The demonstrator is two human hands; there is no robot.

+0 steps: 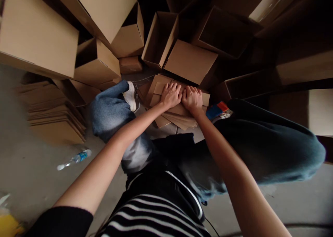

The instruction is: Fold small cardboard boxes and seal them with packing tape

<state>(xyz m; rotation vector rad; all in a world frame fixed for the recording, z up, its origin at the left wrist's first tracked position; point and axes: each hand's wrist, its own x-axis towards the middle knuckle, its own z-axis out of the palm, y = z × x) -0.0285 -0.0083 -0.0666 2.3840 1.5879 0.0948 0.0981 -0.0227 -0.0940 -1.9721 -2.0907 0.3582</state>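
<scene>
Between my legs, a loose pile of flat cardboard pieces [179, 121] lies on the floor. Side by side on top of it, my left hand [171, 95] and my right hand [192, 97] are closed, fingers curled onto a folded cardboard piece [160, 88]. The thumbs nearly meet, and the fingertips are partly hidden. Just past the hands leans a cardboard panel [191, 61], beside an open, narrow cardboard box [161, 39]. A blue and red item [217, 109] lies right of the pile, close to my shoe.
Cardboard boxes [39, 32] crowd the left and far side, with more in shadow at right. A stack of flat cardboard [56, 121] stands left on the grey floor. Nearby lies a plastic bottle [79, 157]. Something yellow [9, 225] shows at bottom left.
</scene>
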